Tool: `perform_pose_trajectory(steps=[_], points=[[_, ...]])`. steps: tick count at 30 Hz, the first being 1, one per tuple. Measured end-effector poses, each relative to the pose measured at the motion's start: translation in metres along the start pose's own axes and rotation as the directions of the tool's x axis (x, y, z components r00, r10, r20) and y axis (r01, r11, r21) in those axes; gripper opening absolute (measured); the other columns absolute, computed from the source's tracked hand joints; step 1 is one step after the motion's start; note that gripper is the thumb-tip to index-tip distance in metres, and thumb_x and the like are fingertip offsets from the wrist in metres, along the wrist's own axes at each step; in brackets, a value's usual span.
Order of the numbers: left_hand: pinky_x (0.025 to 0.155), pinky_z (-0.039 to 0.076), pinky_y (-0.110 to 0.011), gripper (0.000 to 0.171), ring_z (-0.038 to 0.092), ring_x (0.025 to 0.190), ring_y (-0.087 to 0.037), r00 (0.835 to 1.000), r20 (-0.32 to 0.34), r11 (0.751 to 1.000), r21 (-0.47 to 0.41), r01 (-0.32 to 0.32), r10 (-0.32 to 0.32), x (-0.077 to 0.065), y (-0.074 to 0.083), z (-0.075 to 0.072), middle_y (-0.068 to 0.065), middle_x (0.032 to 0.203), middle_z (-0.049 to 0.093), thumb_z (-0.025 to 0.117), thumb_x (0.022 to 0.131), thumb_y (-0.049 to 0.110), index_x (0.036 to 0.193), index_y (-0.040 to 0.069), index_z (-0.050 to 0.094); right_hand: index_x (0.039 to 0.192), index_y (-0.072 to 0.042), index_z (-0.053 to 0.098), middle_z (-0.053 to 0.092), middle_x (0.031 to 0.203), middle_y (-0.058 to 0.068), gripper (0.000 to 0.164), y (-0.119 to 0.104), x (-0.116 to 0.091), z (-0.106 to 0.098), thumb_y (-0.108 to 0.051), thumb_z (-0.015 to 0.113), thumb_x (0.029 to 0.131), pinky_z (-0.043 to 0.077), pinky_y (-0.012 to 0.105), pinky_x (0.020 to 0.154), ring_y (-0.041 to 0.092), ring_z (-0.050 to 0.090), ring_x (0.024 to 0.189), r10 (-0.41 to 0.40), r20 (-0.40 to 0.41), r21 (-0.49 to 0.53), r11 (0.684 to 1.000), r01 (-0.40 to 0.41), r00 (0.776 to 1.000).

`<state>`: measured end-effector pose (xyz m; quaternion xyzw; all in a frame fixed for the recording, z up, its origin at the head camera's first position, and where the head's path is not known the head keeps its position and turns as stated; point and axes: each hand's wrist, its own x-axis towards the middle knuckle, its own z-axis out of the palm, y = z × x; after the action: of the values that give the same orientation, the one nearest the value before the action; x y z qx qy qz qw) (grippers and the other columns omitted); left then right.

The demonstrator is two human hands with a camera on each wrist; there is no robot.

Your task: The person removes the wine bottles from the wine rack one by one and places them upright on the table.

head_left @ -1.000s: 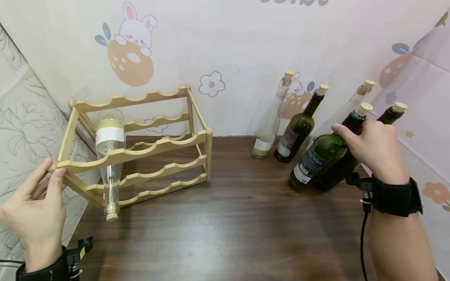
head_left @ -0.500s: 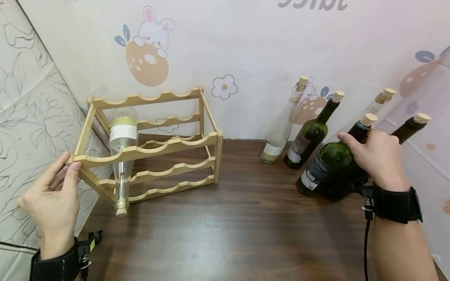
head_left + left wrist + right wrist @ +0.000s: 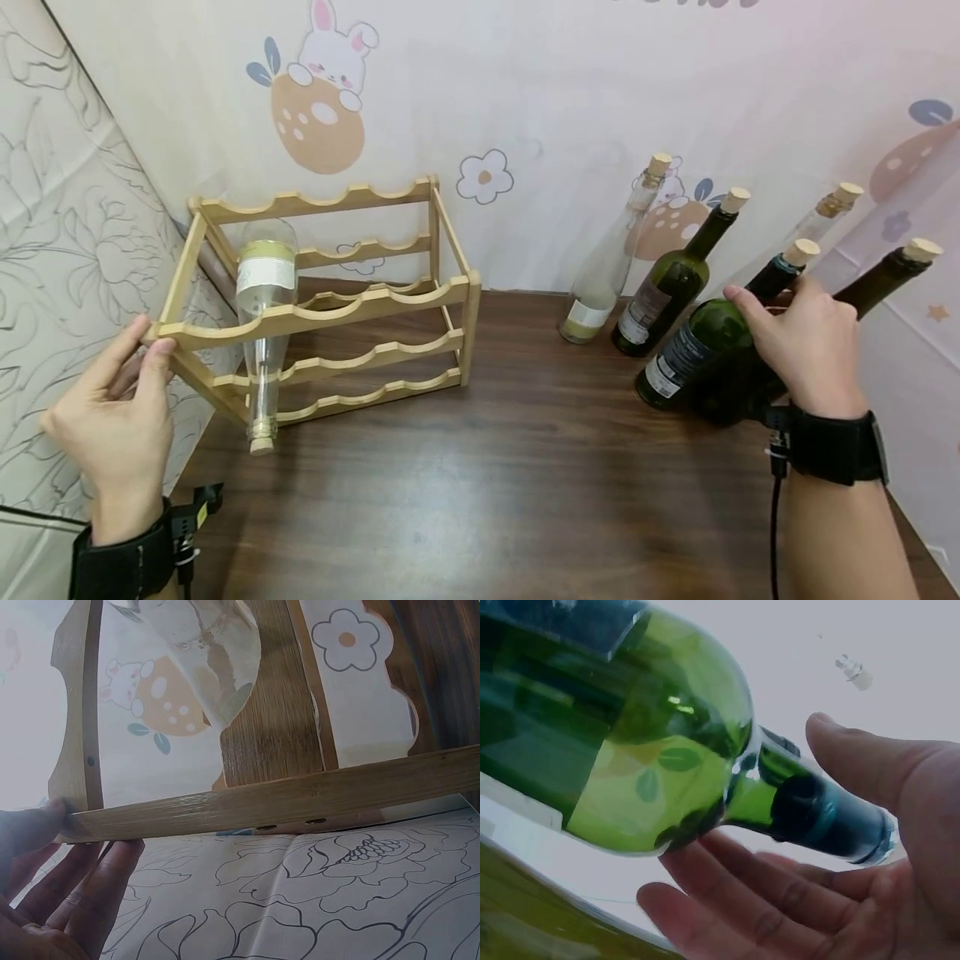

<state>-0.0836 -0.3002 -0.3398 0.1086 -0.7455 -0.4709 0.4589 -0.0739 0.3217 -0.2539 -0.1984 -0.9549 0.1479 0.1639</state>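
At the left, my left hand pinches the near corner of a wooden wine rack between thumb and fingers. In the left wrist view, its fingers touch the wooden bar. A clear corked bottle lies in the rack's top tier, cork toward me. At the right, my right hand is around the neck of a standing green wine bottle. The right wrist view shows a gap between its thumb and the neck, with loosely extended fingers under the bottle's shoulder.
Left of the hand-covered bottle stand a clear corked bottle and a dark green one. Behind the right hand are another clear bottle and a dark one. All stand on a brown wooden table before a printed cloth backdrop.
The head view has shifted, so the scene sits farther right. My right hand and the green bottle's neck lie slightly farther left relative to the bottles behind. My left hand stays on the rack.
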Motion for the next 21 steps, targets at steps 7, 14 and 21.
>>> perform_pose_trajectory(steps=[7, 14, 21], points=[[0.076, 0.057, 0.0, 0.028, 0.068, 0.088, 0.022, 1.0, -0.002, 1.0, -0.013, 0.004, -0.004, 0.001, -0.003, 0.001, -0.006, 0.115, 0.077, 0.084, 0.091, 0.013, 0.119, 0.01, 0.079, 0.165, -0.002, 0.026, 0.042, 0.16, 0.034, 0.085, -0.018, -0.037, -0.003, -0.043, 0.067, 0.103, 0.038, 0.074, 0.117, 0.058, 0.044, 0.14, -0.047, -0.246, 0.162, 0.983, 0.088, 0.968], [0.077, 0.058, -0.001, 0.03, 0.068, 0.09, 0.022, 1.0, 0.017, 1.0, -0.001, -0.017, 0.017, 0.001, -0.004, 0.001, -0.016, 0.116, 0.076, 0.083, 0.092, 0.02, 0.122, 0.015, 0.078, 0.153, -0.002, 0.048, 0.057, 0.145, 0.031, 0.09, -0.061, -0.076, 0.014, -0.07, 0.06, 0.097, 0.056, 0.025, 0.103, 0.051, 0.06, 0.115, -0.448, -0.464, 0.148, 0.812, 0.565, 0.765], [0.076, 0.057, 0.0, 0.028, 0.067, 0.087, 0.024, 1.0, -0.002, 1.0, 0.004, 0.013, -0.013, 0.001, -0.003, 0.001, -0.017, 0.115, 0.076, 0.083, 0.092, 0.013, 0.119, 0.011, 0.079, 0.147, 0.004, 0.054, 0.055, 0.153, 0.025, 0.069, -0.116, -0.112, 0.081, -0.047, 0.067, 0.102, 0.049, 0.042, 0.123, 0.041, 0.057, 0.138, -0.811, -0.229, 0.246, 0.487, 0.838, 0.539]])
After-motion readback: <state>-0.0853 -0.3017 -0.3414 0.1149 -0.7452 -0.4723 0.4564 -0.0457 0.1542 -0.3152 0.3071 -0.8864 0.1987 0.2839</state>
